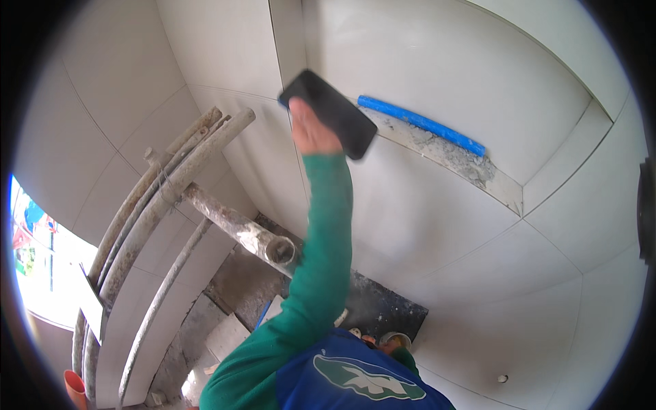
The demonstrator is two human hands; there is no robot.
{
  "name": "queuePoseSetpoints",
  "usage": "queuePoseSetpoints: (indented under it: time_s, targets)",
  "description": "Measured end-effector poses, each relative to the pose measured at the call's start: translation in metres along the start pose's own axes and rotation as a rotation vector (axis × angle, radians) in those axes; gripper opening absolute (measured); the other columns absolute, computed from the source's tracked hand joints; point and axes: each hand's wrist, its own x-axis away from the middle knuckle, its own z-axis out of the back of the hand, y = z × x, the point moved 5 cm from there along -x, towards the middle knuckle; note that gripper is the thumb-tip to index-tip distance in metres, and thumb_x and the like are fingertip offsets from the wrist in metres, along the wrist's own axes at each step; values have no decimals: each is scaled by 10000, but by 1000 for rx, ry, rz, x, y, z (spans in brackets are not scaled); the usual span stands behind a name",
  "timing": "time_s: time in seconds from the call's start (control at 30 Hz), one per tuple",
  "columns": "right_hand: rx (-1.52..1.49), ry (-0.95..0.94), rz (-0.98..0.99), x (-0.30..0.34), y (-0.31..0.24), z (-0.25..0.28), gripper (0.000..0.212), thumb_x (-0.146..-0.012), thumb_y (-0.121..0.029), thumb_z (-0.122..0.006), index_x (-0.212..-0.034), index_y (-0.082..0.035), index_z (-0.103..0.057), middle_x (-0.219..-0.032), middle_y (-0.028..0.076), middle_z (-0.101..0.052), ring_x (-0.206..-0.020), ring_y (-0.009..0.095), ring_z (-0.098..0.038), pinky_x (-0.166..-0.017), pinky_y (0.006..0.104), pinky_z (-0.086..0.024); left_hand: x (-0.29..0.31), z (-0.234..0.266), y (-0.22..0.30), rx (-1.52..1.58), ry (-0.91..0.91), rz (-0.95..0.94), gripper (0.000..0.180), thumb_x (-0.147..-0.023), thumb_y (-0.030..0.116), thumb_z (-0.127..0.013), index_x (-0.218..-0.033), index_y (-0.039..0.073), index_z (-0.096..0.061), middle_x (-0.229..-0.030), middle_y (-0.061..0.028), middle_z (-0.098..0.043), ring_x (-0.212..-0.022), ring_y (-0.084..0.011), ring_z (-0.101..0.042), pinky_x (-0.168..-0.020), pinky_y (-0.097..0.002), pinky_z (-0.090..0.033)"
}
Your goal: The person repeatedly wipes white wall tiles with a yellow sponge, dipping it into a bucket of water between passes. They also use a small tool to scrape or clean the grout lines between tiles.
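Observation:
My left hand (313,130) is raised in front of the tiled wall, its green-sleeved arm stretched forward. It grips a flat black rectangular smartphone (342,119) with rounded corners, slightly blurred, my thumb along the near face. Just right of the smartphone, a blue tube (424,126) lies along the rough, mortar-smeared ledge (447,157) of a recess in the wall. Low down, next to my blue shirt front, my right hand (391,346) shows only in part. A round container (398,337) is beside it; the shirt and sleeve hide most of its fingers.
Mortar-stained scaffold poles (171,184) curve up on the left, one pole (239,229) jutting toward me with its open end. Below lie a dark mat (393,307) and tile pieces (225,337). An orange cup-like piece (75,389) is at the lower left, near a bright opening (48,253).

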Motion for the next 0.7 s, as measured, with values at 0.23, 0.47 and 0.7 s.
queuePoseSetpoints:
  time_s: [0.23,0.47,0.7]
  targets:
    - [-123,56,-45,18,-15,15,396,-948,-406,-677,-1077,-45,-776,-969,115,-773,-896,221,-729,-807,333,-557,-93,-48,-41,-314,27,50,666,-1064,531,-445,-1034,-102,-650,-734,-99,-567,-717,-201,-475,-685,-399,-434]
    - [-242,128,-44,44,-17,42,399,-937,-404,-674,-988,-25,-789,-900,104,-770,-831,197,-730,-752,341,-555,-107,-66,-43,-441,140,-55,695,-1054,587,-382,-1108,-53,-647,-982,-256,-710,-947,-440,-647,-858,-481,-504]
    - [-306,167,-153,-7,67,8,441,-898,-442,-715,-975,-17,-797,-874,103,-774,-775,208,-730,-749,339,-571,-125,-53,-67,-741,172,-55,751,-1020,669,-345,-1153,0,-660,-1056,-289,-708,-1022,-516,-647,-884,-566,-513]
